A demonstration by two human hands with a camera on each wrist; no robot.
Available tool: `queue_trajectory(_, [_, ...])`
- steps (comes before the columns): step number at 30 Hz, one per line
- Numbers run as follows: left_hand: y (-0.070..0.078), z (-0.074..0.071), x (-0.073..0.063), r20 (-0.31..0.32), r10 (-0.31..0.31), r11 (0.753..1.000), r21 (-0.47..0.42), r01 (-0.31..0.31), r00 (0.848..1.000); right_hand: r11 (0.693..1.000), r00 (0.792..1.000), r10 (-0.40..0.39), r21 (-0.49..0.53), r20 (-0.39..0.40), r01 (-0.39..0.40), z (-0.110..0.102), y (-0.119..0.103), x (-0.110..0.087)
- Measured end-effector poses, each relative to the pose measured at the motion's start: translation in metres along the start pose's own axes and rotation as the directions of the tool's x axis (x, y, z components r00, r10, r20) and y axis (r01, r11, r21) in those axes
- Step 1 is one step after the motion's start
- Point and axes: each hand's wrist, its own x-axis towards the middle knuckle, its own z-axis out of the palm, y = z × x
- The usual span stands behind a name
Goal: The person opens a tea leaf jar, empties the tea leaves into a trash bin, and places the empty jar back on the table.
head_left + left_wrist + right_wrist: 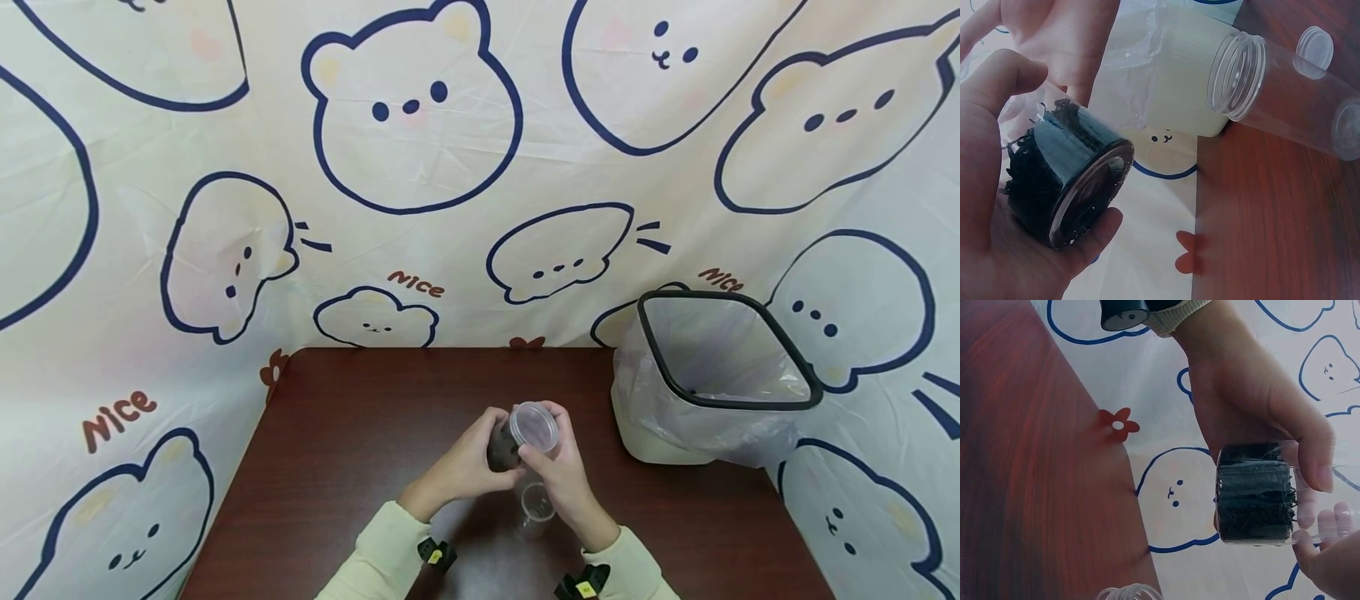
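Observation:
A clear round jar (504,446) about half filled with dark, dry-looking shreds is held tilted above the table by both hands. My left hand (474,458) grips its side near the base, thumb and fingers curled round it. My right hand (558,467) holds the jar's clear upper end by the rim, thumb on the near side; whether a lid sits there I cannot tell. Below the hands, a second clear jar (537,503) stands on the table. Its threaded mouth is uncovered in the left wrist view, and a small clear lid (1314,53) lies beside it.
A brown wooden table (360,417) lies under the hands. At its right rear stands a cream bin (663,446) with a dark rim and a clear liner bag. Cloth (465,325) printed with cartoon bears hangs behind and beside the table.

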Motion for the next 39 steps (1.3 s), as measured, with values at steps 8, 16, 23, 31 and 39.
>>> queue_trajectory(8, [-0.0002, 0.0001, 0.0001, 0.000, 0.003, 1.000, -0.001, -0.003, 1.000, 0.999, 0.999, -0.039, -0.020, 0.035, 0.039, -0.0030, 0.0014, 0.0011])
queue_trajectory(16, [0.0000, 0.0003, -0.0003, 0.003, -0.001, 1.000, 0.003, 0.001, 1.000, 0.998, 0.999, -0.035, -0.053, 0.030, 0.037, -0.0029, 0.0010, 0.0000])
queue_trajectory(23, [-0.0001, 0.0004, -0.0004, 0.004, 0.000, 1.000, -0.001, 0.000, 1.000, 0.999, 1.000, -0.014, -0.032, -0.011, 0.013, 0.0012, -0.0005, -0.0016])
queue_trajectory(31, [-0.0005, 0.0007, -0.0007, 0.005, 0.004, 1.000, -0.005, -0.004, 1.000, 0.998, 1.000, -0.021, -0.054, -0.010, 0.021, 0.0016, -0.0012, -0.0019])
queue_trajectory(39, [-0.0013, 0.0008, -0.0007, 0.003, 0.017, 1.000, -0.020, -0.017, 1.000, 0.996, 0.998, -0.056, -0.071, 0.025, 0.058, -0.0008, -0.0005, -0.0001])
